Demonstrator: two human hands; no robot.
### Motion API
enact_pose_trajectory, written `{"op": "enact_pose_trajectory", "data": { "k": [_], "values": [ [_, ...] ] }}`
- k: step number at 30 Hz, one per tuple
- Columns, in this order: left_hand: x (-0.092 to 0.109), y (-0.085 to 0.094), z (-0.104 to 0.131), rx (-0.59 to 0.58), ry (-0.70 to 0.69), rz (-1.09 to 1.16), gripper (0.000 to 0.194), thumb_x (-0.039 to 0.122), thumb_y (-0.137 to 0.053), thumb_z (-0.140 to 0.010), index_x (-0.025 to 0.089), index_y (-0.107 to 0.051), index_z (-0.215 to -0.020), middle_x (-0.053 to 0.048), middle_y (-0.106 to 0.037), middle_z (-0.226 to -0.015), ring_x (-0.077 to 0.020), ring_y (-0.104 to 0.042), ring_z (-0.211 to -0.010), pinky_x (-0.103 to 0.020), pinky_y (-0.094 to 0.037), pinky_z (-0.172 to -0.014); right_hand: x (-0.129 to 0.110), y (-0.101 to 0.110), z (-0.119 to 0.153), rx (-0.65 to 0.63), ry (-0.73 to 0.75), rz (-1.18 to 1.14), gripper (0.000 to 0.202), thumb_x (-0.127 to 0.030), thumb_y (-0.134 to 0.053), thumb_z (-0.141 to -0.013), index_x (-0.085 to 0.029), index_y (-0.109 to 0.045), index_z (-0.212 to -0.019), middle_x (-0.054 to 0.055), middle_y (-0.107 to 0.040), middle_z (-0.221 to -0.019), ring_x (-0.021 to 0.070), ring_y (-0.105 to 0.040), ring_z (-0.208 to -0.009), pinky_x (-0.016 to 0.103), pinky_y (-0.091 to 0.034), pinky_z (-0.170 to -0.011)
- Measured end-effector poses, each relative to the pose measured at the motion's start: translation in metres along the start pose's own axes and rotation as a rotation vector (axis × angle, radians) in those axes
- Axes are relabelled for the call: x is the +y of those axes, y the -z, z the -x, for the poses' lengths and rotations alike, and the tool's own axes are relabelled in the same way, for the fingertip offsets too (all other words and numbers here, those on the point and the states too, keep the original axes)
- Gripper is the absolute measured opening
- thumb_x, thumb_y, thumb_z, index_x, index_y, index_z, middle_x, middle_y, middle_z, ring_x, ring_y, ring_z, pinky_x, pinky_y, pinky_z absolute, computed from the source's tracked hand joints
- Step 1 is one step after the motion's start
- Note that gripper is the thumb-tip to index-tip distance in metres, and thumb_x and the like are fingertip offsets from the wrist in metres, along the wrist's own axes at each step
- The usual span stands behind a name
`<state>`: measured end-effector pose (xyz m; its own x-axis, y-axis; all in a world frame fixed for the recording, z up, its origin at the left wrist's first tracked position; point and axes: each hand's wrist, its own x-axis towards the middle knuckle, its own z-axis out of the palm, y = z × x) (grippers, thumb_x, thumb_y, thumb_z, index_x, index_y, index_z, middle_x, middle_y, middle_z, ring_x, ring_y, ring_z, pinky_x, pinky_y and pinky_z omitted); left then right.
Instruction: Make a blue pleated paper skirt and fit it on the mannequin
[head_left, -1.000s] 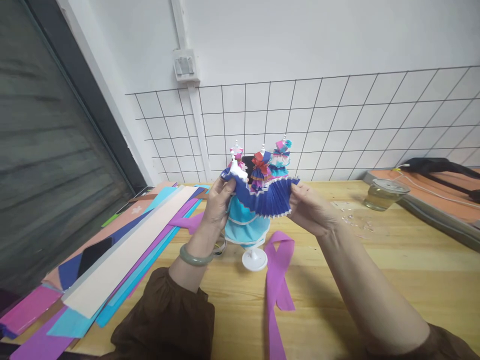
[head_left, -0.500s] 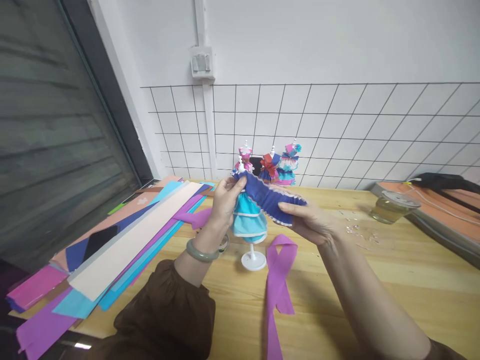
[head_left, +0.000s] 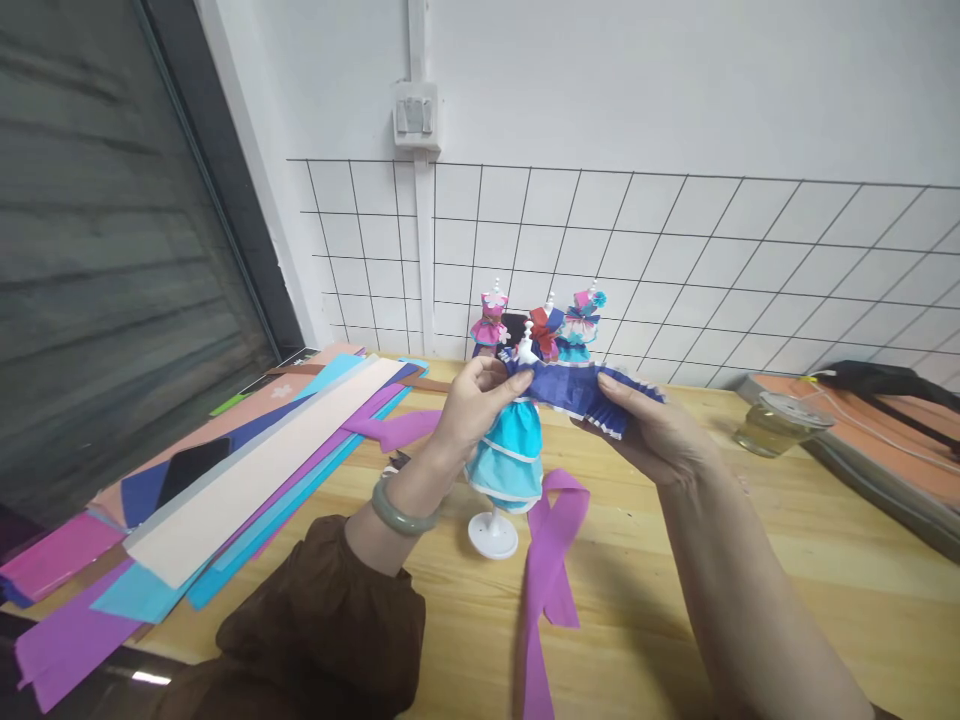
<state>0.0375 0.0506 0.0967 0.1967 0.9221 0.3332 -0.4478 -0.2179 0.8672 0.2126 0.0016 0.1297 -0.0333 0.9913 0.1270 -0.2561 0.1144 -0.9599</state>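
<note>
A strip of dark blue ruffled fabric [head_left: 568,388] with white edging is stretched between my two hands, across the upper part of a small white dress form [head_left: 527,347]. My left hand [head_left: 484,392] pinches the strip's left end against the form's chest, thumb in front. Farther right, my right hand [head_left: 660,430] grips the other end, with its thumb on top and its fingers underneath. Below the strip, the form wears a tiered turquoise skirt [head_left: 506,460] with white trim. The form leans, its round white base [head_left: 493,536] near the tabletop.
Long coloured fabric strips [head_left: 262,460] lie piled at the left, with a black phone [head_left: 193,470] among them. A purple ribbon [head_left: 551,580] loops on the wooden table [head_left: 645,660]. Three dressed mini forms [head_left: 491,318] stand behind. A clear container [head_left: 784,425] sits at the right.
The view has shifted a little. The dress form has gone from upright to tilted, its top toward the right. The blue strip has moved right with both hands and lies more level.
</note>
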Motion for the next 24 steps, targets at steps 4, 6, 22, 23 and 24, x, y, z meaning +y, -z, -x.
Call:
{"op": "enact_pose_trajectory", "data": {
  "k": [4, 6, 22, 23, 24],
  "values": [
    [-0.002, -0.002, 0.003, -0.046, 0.021, -0.027, 0.033, 0.035, -0.072, -0.068, 0.017, -0.056, -0.09, -0.005, -0.063, -0.095, -0.0144, -0.06, -0.086, -0.027, -0.047, -0.074, 0.001, -0.004, 0.003, -0.005, 0.043, 0.009, 0.024, -0.03, -0.075, -0.066, -0.021, -0.065, -0.086, 0.002, -0.068, -0.087, 0.0168, -0.063, -0.079, 0.029, -0.051, -0.068],
    [-0.003, -0.003, 0.005, -0.055, 0.043, -0.028, 0.034, 0.036, -0.072, -0.068, 0.017, -0.057, -0.092, -0.006, -0.063, -0.095, -0.0155, -0.06, -0.085, -0.028, -0.047, -0.074, 0.002, -0.008, 0.004, 0.011, 0.067, 0.032, 0.025, -0.028, -0.078, -0.062, -0.02, -0.062, -0.079, 0.0, -0.065, -0.078, 0.0144, -0.062, -0.073, 0.027, -0.05, -0.067],
    [-0.019, -0.007, 0.002, -0.121, 0.111, 0.017, 0.037, 0.038, -0.071, -0.068, 0.015, -0.055, -0.091, -0.006, -0.065, -0.086, -0.0152, -0.062, -0.079, -0.03, -0.045, -0.076, 0.006, -0.013, 0.007, 0.191, 0.192, 0.45, 0.052, -0.041, -0.078, -0.057, -0.023, -0.054, -0.1, 0.0, -0.06, -0.077, 0.009, -0.051, -0.049, 0.019, -0.037, -0.037],
    [-0.019, -0.007, 0.002, -0.128, 0.114, 0.007, 0.037, 0.038, -0.072, -0.067, 0.015, -0.054, -0.089, -0.005, -0.065, -0.084, -0.0149, -0.062, -0.078, -0.03, -0.045, -0.075, 0.006, -0.013, 0.007, 0.189, 0.192, 0.462, 0.052, -0.041, -0.078, -0.058, -0.023, -0.054, -0.101, 0.0, -0.061, -0.077, 0.0093, -0.051, -0.05, 0.019, -0.038, -0.037],
    [-0.019, -0.007, 0.002, -0.132, 0.111, -0.01, 0.036, 0.039, -0.072, -0.067, 0.015, -0.054, -0.088, -0.004, -0.064, -0.081, -0.0143, -0.061, -0.075, -0.029, -0.045, -0.073, 0.006, -0.013, 0.007, 0.188, 0.194, 0.47, 0.052, -0.041, -0.077, -0.058, -0.023, -0.054, -0.101, 0.0, -0.061, -0.076, 0.0095, -0.051, -0.05, 0.019, -0.038, -0.037]
  ]
}}
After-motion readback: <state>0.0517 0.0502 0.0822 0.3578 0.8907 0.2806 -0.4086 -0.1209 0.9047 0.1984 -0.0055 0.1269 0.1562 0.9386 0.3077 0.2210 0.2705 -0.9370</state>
